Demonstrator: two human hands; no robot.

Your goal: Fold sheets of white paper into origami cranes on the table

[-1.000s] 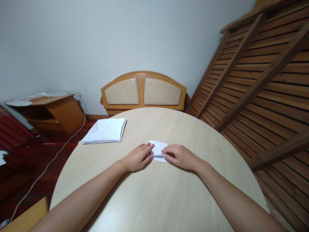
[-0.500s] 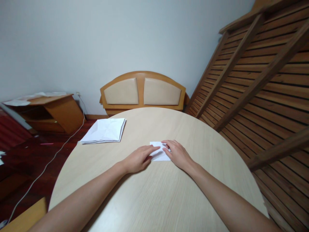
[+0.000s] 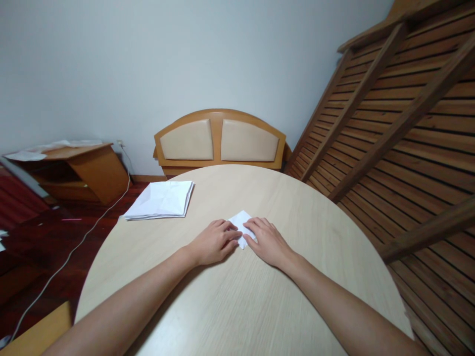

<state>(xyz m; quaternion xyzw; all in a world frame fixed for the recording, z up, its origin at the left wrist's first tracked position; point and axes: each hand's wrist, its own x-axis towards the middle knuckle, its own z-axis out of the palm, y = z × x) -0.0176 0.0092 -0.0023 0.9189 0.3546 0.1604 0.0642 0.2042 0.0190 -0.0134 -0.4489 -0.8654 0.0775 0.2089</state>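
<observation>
A small white folded paper [image 3: 241, 217] lies on the round table with one corner pointing away from me, like a diamond. My left hand [image 3: 217, 242] is at its left side, with curled fingertips on the paper's left edge. My right hand [image 3: 267, 240] grips the right side, its thumb and fingers bent over the edge. Both hands cover the paper's side corners, while the far and near corners show. How the layers lie under the fingers is hidden.
A stack of white paper sheets [image 3: 161, 200] lies at the table's [image 3: 237, 306] back left. Behind the table stands a padded headboard [image 3: 218, 136]. A slatted wooden frame [image 3: 386, 128] leans on the right. A desk [image 3: 89, 170] and a white cable [image 3: 70, 254] are at the left.
The folded paper has turned from edge-on to corner-on, so a corner now points away from me. My left fingers have curled in and my right hand has shifted slightly nearer.
</observation>
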